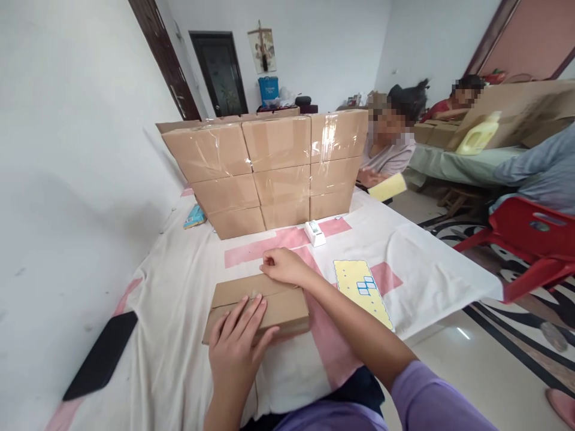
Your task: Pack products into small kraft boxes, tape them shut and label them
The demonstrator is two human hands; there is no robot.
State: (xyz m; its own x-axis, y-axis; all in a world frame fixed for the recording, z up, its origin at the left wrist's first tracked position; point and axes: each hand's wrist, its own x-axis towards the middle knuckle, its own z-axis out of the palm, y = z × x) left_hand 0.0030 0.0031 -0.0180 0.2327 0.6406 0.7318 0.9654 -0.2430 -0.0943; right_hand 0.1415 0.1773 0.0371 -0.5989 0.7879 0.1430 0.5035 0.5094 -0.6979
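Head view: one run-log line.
left hand: on brown rectangular cardboard box | right hand: curled, at box's far edge | taped brown carton stack: beyond

We can read no word or number with certainty. At the upper centre, the blue container (268, 91) bears pale lettering, too small for us to spell out. Right of the frame's middle, the little white device (314, 233) has a small display panel whose content we cannot make out. Left of centre, the blue packet (194, 216) shows printing that we find too small to read. On the yellow sheet (345, 287), lower right of centre, we see blue-outlined squares and small blue marks.
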